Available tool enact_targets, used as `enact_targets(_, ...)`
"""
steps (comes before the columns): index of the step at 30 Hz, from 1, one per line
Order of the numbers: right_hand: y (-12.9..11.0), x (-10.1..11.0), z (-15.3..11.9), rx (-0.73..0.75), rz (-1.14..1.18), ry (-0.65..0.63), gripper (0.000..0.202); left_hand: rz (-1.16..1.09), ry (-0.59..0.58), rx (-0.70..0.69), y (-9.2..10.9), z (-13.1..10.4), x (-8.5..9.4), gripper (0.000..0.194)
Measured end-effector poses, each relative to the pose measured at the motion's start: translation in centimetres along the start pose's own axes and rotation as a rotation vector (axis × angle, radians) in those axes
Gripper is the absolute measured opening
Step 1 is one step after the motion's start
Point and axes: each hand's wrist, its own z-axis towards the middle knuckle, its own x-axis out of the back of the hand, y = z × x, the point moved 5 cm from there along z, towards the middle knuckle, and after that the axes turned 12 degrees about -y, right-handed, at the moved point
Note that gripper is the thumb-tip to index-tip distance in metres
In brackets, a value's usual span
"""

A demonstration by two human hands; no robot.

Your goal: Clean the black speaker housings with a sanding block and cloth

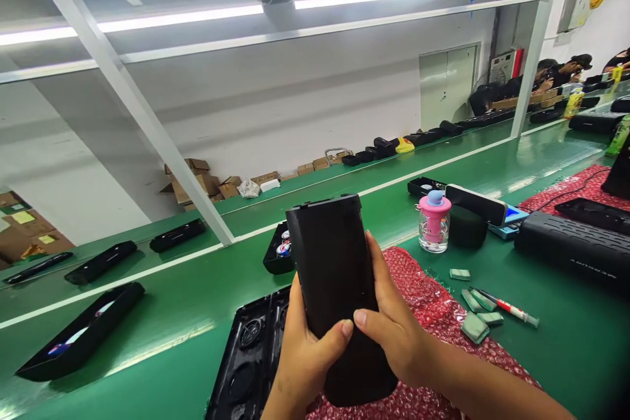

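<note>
A long black plastic speaker shell is held up in front of me, its smooth face towards the camera. My left hand is closed round its left edge, with the thumb on the face. From the right edge my right hand grips the same shell, thumb also pressed on the face. Beneath it lies red bubble wrap on the green bench. To the left, partly covered by my left arm, is a black molded housing with round grilles. Behind the shell stands an open black casing with round parts inside.
A pink-lidded bottle, green-white pads, a red-and-white pen and a black speaker are at right. An open casing lies at left. A white post rises from the bench. Other people sit far right.
</note>
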Motion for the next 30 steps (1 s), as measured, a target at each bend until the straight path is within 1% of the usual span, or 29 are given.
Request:
enact_targets(5,-0.1,0.2,0.0,-0.014,0.011,0.032,0.088,-0.014,-0.043,0.002,-0.2,0.1,-0.2,0.101)
enact_targets(9,-0.2,0.2,0.1,-0.019,0.02,0.04,0.087,0.01,-0.035,-0.006,0.0,0.0,-0.4,0.1)
enact_targets(13,-0.6,0.1,0.2,-0.017,0.031,-0.012,0.097,-0.017,-0.03,-0.002,0.4,-0.4,-0.5,0.102)
enact_targets(16,-1.1,-0.1,0.3,0.015,0.072,-0.069,0.106,-0.042,-0.069,0.005,0.8,-0.7,-0.2,0.104)
enact_targets(18,-1.3,-0.2,0.4,0.024,0.116,-0.1,0.111,-0.077,-0.117,-0.001,1.1,-1.0,-0.1,0.105)
enact_targets(20,-1.3,-0.3,0.5,0.017,0.186,-0.1,0.113,-0.108,-0.181,-0.012,1.4,-1.1,-0.2,0.11)
enact_targets(22,-1.1,-0.4,0.7,0.011,0.327,-0.088,0.115,-0.118,-0.234,-0.007,1.4,-1.2,-0.5,0.119)
enact_targets(23,-1.0,-0.4,0.8,0.005,0.416,-0.089,0.117,-0.11,-0.241,-0.003,1.4,-1.3,-0.7,0.121)
enact_targets(26,-0.5,-0.5,1.2,-0.004,0.64,-0.097,0.128,-0.054,-0.183,0.004,1.5,-1.5,-0.9,0.122)
enact_targets(28,-0.3,-0.5,1.3,0.005,0.676,-0.103,0.133,-0.002,-0.119,0.016,1.6,-1.7,-0.7,0.121)
enact_targets(30,-0.3,-0.5,1.3,0.029,0.659,-0.139,0.13,0.04,-0.08,0.034,1.7,-2.1,-0.5,0.121)
